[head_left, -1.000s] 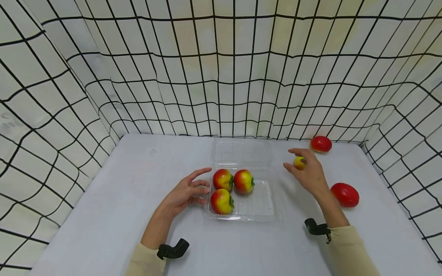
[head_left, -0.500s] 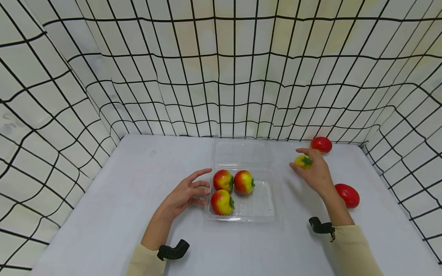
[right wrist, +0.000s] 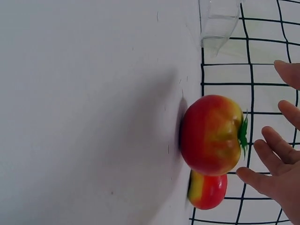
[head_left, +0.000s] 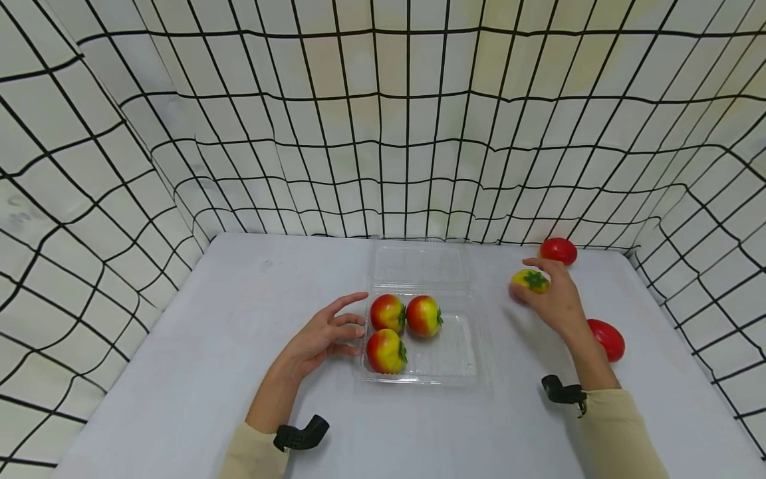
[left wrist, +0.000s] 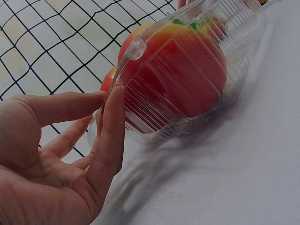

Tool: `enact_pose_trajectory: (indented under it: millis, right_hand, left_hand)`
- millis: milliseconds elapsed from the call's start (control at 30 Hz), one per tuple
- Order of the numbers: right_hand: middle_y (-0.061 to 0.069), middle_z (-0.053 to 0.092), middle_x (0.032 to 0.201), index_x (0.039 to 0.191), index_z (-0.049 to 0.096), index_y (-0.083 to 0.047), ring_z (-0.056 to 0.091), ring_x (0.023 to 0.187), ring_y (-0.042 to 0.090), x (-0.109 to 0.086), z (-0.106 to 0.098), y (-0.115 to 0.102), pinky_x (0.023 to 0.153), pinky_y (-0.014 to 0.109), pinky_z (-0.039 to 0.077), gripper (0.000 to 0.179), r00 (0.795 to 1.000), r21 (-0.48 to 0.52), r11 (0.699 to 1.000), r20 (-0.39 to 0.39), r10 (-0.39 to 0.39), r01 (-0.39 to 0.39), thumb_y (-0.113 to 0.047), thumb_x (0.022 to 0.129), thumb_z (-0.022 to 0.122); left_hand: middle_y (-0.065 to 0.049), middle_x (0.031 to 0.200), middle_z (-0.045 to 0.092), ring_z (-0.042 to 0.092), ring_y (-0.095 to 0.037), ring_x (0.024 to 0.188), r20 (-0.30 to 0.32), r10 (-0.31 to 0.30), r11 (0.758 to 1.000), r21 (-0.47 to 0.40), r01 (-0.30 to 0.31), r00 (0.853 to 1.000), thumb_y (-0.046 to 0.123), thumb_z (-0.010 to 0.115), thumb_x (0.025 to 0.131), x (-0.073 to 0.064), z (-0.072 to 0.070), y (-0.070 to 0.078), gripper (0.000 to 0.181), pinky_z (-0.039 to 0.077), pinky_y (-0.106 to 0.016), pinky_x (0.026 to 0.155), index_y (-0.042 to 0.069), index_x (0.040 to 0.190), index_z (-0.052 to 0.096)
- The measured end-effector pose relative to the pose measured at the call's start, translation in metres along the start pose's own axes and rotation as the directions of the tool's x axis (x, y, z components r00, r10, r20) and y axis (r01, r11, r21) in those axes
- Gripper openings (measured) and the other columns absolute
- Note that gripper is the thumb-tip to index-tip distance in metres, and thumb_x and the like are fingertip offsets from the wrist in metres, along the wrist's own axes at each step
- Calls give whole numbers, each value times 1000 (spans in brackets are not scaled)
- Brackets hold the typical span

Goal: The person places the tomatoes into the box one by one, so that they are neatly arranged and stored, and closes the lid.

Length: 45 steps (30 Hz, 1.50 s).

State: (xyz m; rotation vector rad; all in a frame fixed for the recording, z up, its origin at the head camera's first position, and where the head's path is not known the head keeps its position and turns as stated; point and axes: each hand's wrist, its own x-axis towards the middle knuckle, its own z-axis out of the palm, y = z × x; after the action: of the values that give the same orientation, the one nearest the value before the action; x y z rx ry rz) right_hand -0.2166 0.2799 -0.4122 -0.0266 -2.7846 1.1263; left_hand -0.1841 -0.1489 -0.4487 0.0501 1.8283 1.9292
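Mid-table lies a clear plastic clamshell box (head_left: pixel 443 372), its lid (head_left: pixel 421 264) folded back flat. Along its left side sit three red-and-yellow tomatoes (head_left: pixel 385 350) with green tops. My left hand (head_left: pixel 314 339) touches the box's left edge with relaxed, spread fingers; the left wrist view shows its fingertips at the clear rim (left wrist: pixel 132 52). To the right of the box, another tomato (head_left: pixel 531 281) stands on the table. Around it my right hand (head_left: pixel 553 293) spreads its thumb and fingers. In the right wrist view, these fingers (right wrist: pixel 274 171) appear apart from that tomato (right wrist: pixel 213 136).
A red fruit (head_left: pixel 558 251) rests near the back right edge. Another red fruit (head_left: pixel 607 339) lies partly behind my right forearm. Black netting (head_left: pixel 407 120) over pale walls surrounds the white table (head_left: pixel 257 286) at the back and sides.
My right hand has shifted right, so more of the tomato and its green top shows. The tomato stays in nearly the same spot. My left hand and the box have not visibly moved.
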Motion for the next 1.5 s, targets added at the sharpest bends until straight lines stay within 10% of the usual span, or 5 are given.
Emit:
enact_pose_trajectory:
  millis: [667, 1500]
  right_hand:
    - [36, 31, 158, 159, 35, -2, 34, 141, 56, 12, -3, 22, 116, 73, 38, 77, 978, -67, 995, 191, 84, -72, -24, 96, 74]
    - [33, 34, 159, 160, 30, -8, 37, 141, 53, 11, 0, 36, 114, 69, 43, 78, 975, -11, 991, 180, 130, -130, -31, 98, 72]
  left_hand:
    - [-2, 109, 61, 67, -18, 97, -1, -2, 1000, -15, 2, 1000, 9, 67, 98, 0, -2, -2, 68, 66, -29, 79, 22, 160, 40]
    - [-3, 111, 61, 67, -17, 98, -12, -5, 1000, -1, 5, 1000, 10, 68, 98, 0, 1, 0, 69, 65, -29, 78, 22, 159, 41]
